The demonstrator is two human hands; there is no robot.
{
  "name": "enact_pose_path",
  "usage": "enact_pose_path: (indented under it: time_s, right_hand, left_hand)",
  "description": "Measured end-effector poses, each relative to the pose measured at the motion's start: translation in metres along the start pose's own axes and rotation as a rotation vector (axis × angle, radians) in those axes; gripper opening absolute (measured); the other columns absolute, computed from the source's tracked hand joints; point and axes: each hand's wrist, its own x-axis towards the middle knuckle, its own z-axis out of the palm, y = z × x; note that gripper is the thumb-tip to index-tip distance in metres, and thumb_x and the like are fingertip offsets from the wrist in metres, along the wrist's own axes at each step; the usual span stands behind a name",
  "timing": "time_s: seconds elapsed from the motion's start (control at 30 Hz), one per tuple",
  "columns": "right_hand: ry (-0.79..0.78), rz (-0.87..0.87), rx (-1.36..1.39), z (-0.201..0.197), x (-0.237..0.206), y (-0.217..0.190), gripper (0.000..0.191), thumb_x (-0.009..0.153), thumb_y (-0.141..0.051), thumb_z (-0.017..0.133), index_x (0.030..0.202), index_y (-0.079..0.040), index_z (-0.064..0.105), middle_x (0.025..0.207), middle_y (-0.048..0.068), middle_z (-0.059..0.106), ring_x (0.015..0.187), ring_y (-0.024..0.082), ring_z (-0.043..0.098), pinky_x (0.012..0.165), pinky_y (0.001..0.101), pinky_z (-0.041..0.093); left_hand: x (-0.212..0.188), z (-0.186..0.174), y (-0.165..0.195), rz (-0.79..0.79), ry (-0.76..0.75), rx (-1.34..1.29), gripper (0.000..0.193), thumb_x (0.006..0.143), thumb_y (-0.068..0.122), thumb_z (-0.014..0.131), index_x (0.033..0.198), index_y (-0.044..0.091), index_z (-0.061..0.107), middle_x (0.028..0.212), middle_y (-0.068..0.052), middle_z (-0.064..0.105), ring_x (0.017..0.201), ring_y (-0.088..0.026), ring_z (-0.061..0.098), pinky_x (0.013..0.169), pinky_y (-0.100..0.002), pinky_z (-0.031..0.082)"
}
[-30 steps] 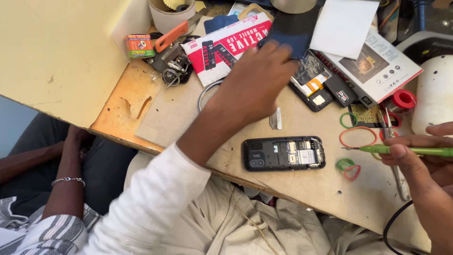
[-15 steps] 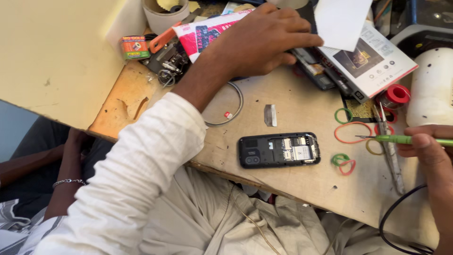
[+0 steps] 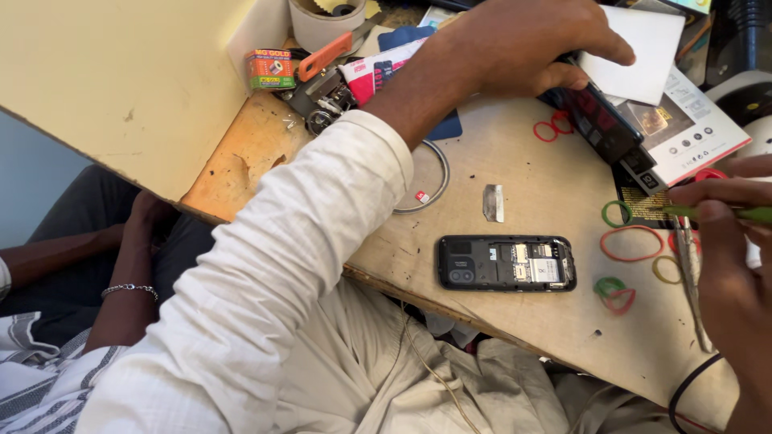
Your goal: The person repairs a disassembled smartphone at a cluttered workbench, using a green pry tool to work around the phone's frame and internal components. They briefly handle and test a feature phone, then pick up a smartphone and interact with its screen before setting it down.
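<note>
Your right hand (image 3: 728, 265) is at the near right edge of the surface (image 3: 547, 329), fingers pinched together around a thin green tool (image 3: 724, 212) that points left. Just left of that hand lie loose rubber bands (image 3: 631, 243) in red, green and yellow, and a slim pair of metal tweezers (image 3: 691, 281) lies under it. Further left of it, near the front edge, the black phone with its back off (image 3: 506, 263) lies flat, apart from both hands, with bare wood all round it. A small silver strip (image 3: 493, 202) sits just beyond the phone, and a thin metal ring (image 3: 430, 181) lies partly under your left sleeve.

Your left hand (image 3: 523, 44) reaches to the far side, fingers curved and partly spread, resting on a dark flat device (image 3: 603, 124); whether it grips the device you cannot tell. To the right of that hand are a white sheet (image 3: 651, 48) and a printed box (image 3: 691, 133). To its left lie an orange-handled cutter (image 3: 326, 55), a small green tin (image 3: 269, 68) and a roll of tape (image 3: 322, 24), crowded against the surface's far left corner
</note>
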Motion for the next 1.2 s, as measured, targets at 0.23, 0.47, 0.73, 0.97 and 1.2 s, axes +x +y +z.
enact_pose_path:
  time_s: [0.23,0.47,0.73,0.97,1.2]
  right_hand:
    - [-0.619,0.153,-0.863,0.034,0.062,-0.045,0.044,0.101,-0.022,0.053,0.145,-0.023,0.056,0.082,0.015,0.075,0.077,0.035,0.074,0.07,0.0479,0.059]
    - [-0.542,0.055,-0.842,0.074,0.079,-0.025,0.028,0.101,-0.015,0.05,0.12,-0.012,0.071,0.084,0.021,0.075,0.076,0.041,0.075,0.073,0.0534,0.059]
    - [-0.313,0.095,-0.717,0.073,0.073,-0.016,0.034,0.097,-0.021,0.062,0.127,-0.028,0.077,0.086,0.022,0.073,0.076,0.043,0.071,0.072,0.0542,0.056]
    - [-0.307,0.065,-0.847,0.076,0.075,-0.005,0.02,0.102,-0.026,0.064,0.114,-0.022,0.08,0.082,0.021,0.073,0.075,0.042,0.072,0.069,0.0535,0.056]
    - [-0.302,0.03,-0.873,0.075,0.075,-0.004,0.02,0.1,-0.026,0.065,0.109,-0.017,0.08,0.082,0.02,0.074,0.073,0.041,0.072,0.067,0.0544,0.056]
  left_hand:
    - [-0.002,0.002,0.001,0.0,0.03,0.022,0.039,0.089,0.02,0.083,0.126,0.02,0.073,0.115,-0.003,0.072,0.112,-0.028,0.064,0.093,-0.043,0.049]
    - [0.001,-0.001,0.003,0.021,0.035,0.053,0.035,0.085,0.021,0.083,0.12,0.022,0.077,0.107,-0.003,0.075,0.105,-0.029,0.065,0.087,-0.048,0.047]
    - [0.015,0.01,-0.001,-0.013,0.072,0.036,0.03,0.085,0.021,0.082,0.114,0.018,0.079,0.098,-0.01,0.075,0.097,-0.032,0.068,0.083,-0.047,0.051]
    - [0.015,0.013,-0.003,-0.031,0.079,0.065,0.03,0.084,0.022,0.082,0.114,0.021,0.079,0.104,-0.007,0.076,0.1,-0.03,0.069,0.085,-0.047,0.051]
    - [0.014,0.018,0.001,-0.06,0.084,0.07,0.029,0.085,0.027,0.082,0.114,0.027,0.079,0.11,0.004,0.077,0.106,-0.023,0.068,0.088,-0.051,0.047]
